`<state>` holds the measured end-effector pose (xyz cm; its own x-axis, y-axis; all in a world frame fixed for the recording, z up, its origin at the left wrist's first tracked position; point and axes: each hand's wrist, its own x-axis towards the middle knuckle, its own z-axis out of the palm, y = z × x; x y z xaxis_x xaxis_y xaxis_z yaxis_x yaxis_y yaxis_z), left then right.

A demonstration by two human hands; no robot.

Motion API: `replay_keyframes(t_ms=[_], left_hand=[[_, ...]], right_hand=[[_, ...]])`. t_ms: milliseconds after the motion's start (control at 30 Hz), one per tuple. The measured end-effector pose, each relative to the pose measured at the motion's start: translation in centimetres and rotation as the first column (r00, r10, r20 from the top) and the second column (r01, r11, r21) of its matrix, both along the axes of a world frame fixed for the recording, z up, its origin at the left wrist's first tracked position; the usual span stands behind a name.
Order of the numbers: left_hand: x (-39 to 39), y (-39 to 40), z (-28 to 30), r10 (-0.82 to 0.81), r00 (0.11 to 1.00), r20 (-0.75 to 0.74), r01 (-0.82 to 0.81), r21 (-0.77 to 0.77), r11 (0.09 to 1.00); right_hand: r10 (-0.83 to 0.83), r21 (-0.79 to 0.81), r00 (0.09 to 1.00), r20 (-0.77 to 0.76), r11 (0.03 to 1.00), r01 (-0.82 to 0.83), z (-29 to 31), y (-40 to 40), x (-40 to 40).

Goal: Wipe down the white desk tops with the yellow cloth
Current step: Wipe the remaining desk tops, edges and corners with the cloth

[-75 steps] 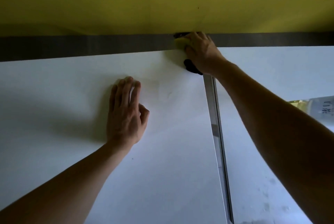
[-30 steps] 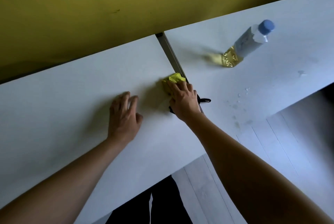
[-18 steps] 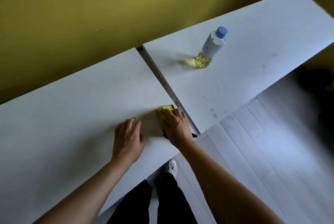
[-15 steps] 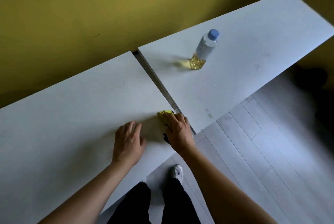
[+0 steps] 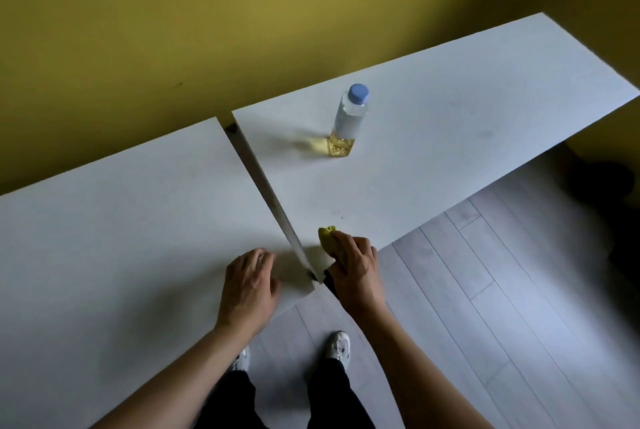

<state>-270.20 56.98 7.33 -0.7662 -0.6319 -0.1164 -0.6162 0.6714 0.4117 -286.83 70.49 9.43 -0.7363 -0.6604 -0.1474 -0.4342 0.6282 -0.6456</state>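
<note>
Two white slabs are butted end to end along the yellow wall [image 5: 138, 30], a narrow metal-lined seam [image 5: 268, 196] being left between them, so that the left tabletop [image 5: 121, 220] and the right tabletop [image 5: 450, 117] are presented as one long run to be wiped section by section. A plastic bottle [image 5: 348, 122] with a blue cap is stood upright well back on the right tabletop, nearer its far edge than its near one, and a little yellowish liquid is seen in its base; it is probably parked there so that the near strip is left free for the cloth. The left hand [image 5: 247, 285] is laid flat near the near edge of the left tabletop, just beside the seam, fingers spread and nothing gripped, apparently as a brace while the body is leaned over. The right hand [image 5: 353, 264] is pressed down at the near left corner of the right tabletop, closed over the yellow cloth [image 5: 326, 234]; only a bunched tip of the cloth is shown beyond the fingertips, the rest being covered by the palm, a hold judged to suit pushing with weight. Faint specks are visible on the tabletop just beyond the cloth.
</note>
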Motion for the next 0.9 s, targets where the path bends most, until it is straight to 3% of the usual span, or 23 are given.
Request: replay_keyframes(t_ms=[300,433,567,667,767,900], left_hand=[[-7.6,6.0,-2.0,0.066,0.997,0.035,-0.064,-0.033,0.997],[-8.6,5.3,-4.5,0.067,0.993,0.092,-0.061,-0.068,0.996],[-7.5,4.5,-6.4,0.066,0.991,0.113,-0.066,-0.008,0.998],[-6.6,3.9,-6.8,0.041,0.995,0.087,-0.046,0.056,0.997],[-6.2,3.4,-6.6,0.031,0.998,0.058,-0.038,0.126,0.991],[-6.3,2.8,-6.2,0.014,0.997,0.07,-0.029,0.213,0.977]], right_hand=[[0.05,-0.093,0.997,-0.051,0.994,-0.055,-0.8,1.8,-12.1],[0.091,-0.069,0.978,-0.186,0.992,-0.106,-2.3,0.3,-17.6],[0.268,0.112,0.869,-0.415,0.963,-0.244,-6.0,-1.8,-22.1],[0.398,0.058,0.837,-0.375,0.911,-0.408,-9.1,-2.8,-23.1],[0.386,-0.071,0.857,-0.341,0.898,-0.433,-10.6,-2.9,-22.8],[0.496,-0.12,0.809,-0.314,0.825,-0.552,-10.3,-2.4,-16.1]])
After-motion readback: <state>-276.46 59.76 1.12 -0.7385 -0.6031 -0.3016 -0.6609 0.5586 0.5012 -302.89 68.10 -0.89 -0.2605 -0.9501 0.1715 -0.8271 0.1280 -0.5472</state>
